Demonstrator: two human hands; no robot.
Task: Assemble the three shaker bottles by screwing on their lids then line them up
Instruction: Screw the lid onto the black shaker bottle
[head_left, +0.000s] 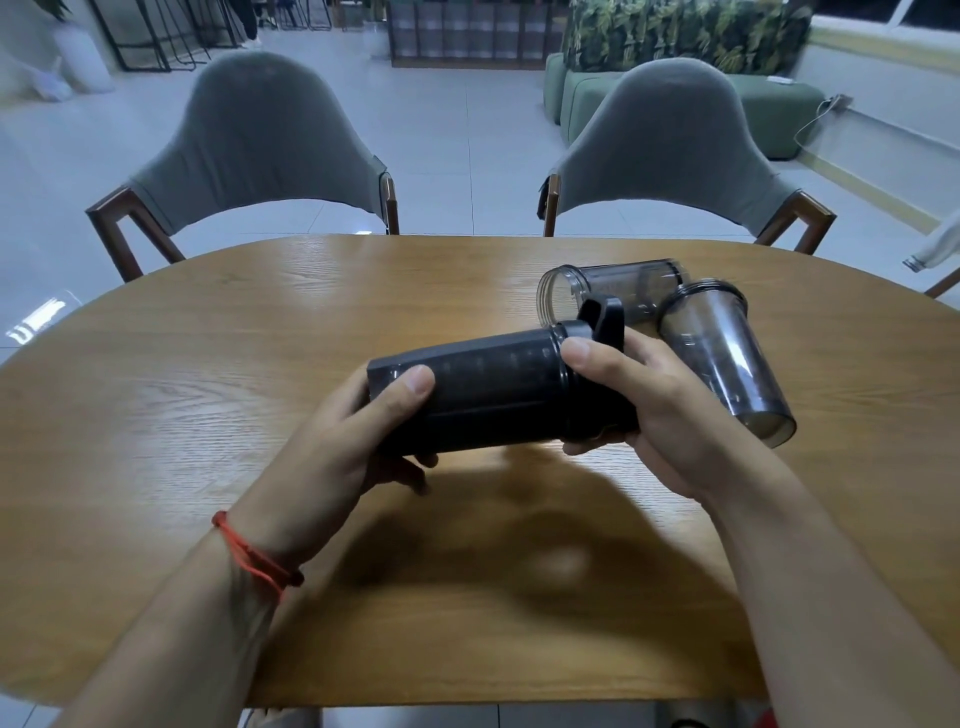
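We hold the dark smoky-grey translucent plastic shaker bottle (483, 395) on its side above the oval wooden table (218, 374), base to our left and mouth to our right, because lying it across both hands lets one hand brace while the other turns. Our left hand (358, 441) is wrapped around the base end, thumb on top and fingers curled beneath, closed firmly on the body to stop it spinning. Our right hand (639, 410) is closed around the black plastic screw lid with a carry loop (592, 325) at the mouth, thumb pressing on the rim; the lid seems seated on the threads, though motion blur keeps us from judging how far it is screwed home. We take this as the first bottle being capped.

Just beyond our right hand, two more smoky translucent lidless shaker cups (722, 358) lie tipped over on the table, touching each other, one mouth facing left and the other pointing away. No other lids are visible to us. Two grey upholstered chairs (270, 135) stand behind the table.
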